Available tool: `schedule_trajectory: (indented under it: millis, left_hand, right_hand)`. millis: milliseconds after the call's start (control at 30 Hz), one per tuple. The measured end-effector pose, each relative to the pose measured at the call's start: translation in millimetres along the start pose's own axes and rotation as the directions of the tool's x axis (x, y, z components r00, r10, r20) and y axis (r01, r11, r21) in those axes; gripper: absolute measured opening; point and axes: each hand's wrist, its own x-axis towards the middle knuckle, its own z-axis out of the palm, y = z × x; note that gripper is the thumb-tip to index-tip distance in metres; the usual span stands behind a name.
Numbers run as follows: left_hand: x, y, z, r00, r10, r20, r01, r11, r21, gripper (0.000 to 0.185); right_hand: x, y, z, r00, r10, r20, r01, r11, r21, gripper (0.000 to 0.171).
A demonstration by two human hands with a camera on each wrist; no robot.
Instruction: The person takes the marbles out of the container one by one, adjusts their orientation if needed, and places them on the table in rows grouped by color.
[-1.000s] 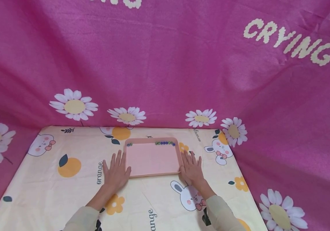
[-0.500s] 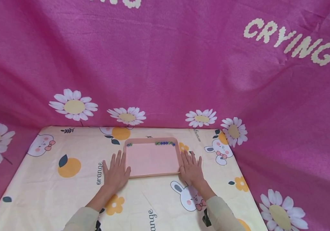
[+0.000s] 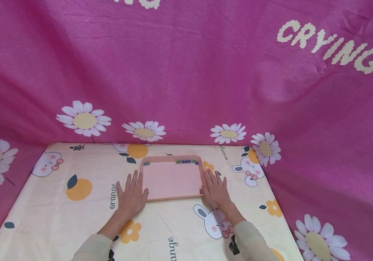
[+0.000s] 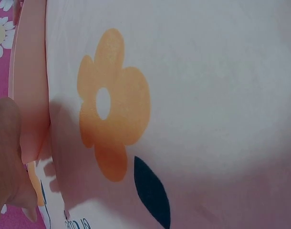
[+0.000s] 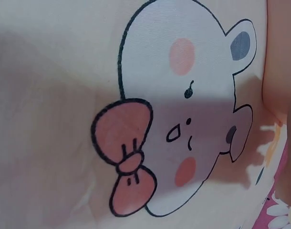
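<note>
A shallow pink tray lies between my two hands in the head view. Along its far wall several blue and green marbles stand in a row towards the right. Two more marbles sit in its far left corner. My left hand lies palm down by the left wall, fingers straight and spread, thumb at the near left corner. On the other side, my right hand has straight fingers along the right wall, its thumb at the near right corner. Both wrist views catch only part of a hand beside the tray's outer wall.
A cream cloth printed with oranges, flowers and rabbits covers the table. Behind and at both sides hangs a magenta curtain with daisies and lettering. The table's far edge meets the curtain just beyond the tray.
My right hand has shifted very slightly, with its fingers a little closer to the tray. The left hand, the tray and the marbles stay in place.
</note>
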Motion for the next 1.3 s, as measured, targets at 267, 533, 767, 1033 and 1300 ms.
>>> schedule_trajectory:
  millis: [267, 533, 767, 1033, 1300]
  left_hand:
    - [1.1, -0.3, -1.5, 1.0, -0.004, 0.029, 0.004, 1.0, -0.002, 0.076]
    - [2.0, 1.6, -6.0, 1.0, -0.007, 0.023, 0.008, 0.999, -0.054, 0.076]
    - [8.0, 8.1, -8.5, 0.99, 0.074, -0.118, -0.092, 0.983, -0.157, 0.07]
    - [33.3, 41.8, -21.1, 0.993, -0.018, -0.114, -0.042, 0.865, -0.501, 0.046]
    - [47.4, 60.0, -0.7, 0.986, 0.016, -0.167, -0.118, 0.772, -0.624, 0.028]
  right_hand:
    - [4.5, -1.1, 1.6, 1.0, -0.009, -0.014, 0.009, 1.0, -0.024, 0.066]
    - [9.0, -0.3, 1.0, 0.999, -0.04, -0.001, 0.04, 0.997, -0.072, 0.072]
    - [7.3, 0.1, 0.8, 0.999, -0.034, 0.032, 0.038, 0.99, -0.133, 0.075]
    - [6.3, 0.8, 3.6, 0.999, -0.033, 0.01, 0.034, 0.991, -0.13, 0.075]
    - [5.2, -2.7, 0.6, 0.999, -0.037, -0.008, 0.035, 0.992, -0.118, 0.074]
